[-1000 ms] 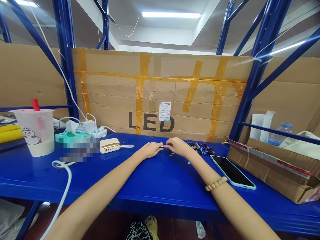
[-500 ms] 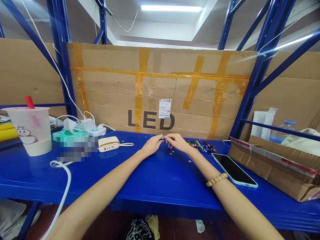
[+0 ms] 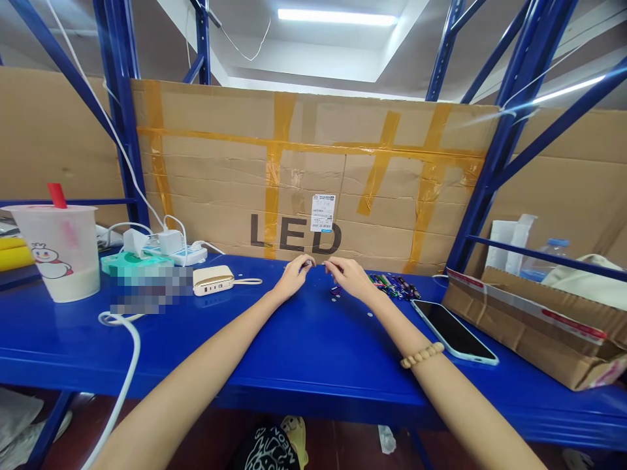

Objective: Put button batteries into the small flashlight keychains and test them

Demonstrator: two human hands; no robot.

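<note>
The small shiny pieces (image 3: 396,287) lie just beyond the phone (image 3: 455,331), left of which your left hand (image 3: 292,277) and right hand (image 3: 349,277) curl apart, grip contents indiscernible, apparently at fingertip work whose next move calls for precise pinching.

- At far left, note translucent cup (image 3: 61,258) with red straw (image 3: 57,196), upright.
- Behind it to the right, see white plugs (image 3: 170,242) in power strip (image 3: 196,256).
- Near these, find cream power bank (image 3: 213,281), strap (image 3: 247,281) pointing right.
- At back, read "LED" on taped cardboard panel (image 3: 220,179).
- At right, see phone (image 3: 455,331), dark screen up, beside open cardboard box (image 3: 512,329).
- Beyond box, spot blue-capped bottle (image 3: 536,266).
</note>
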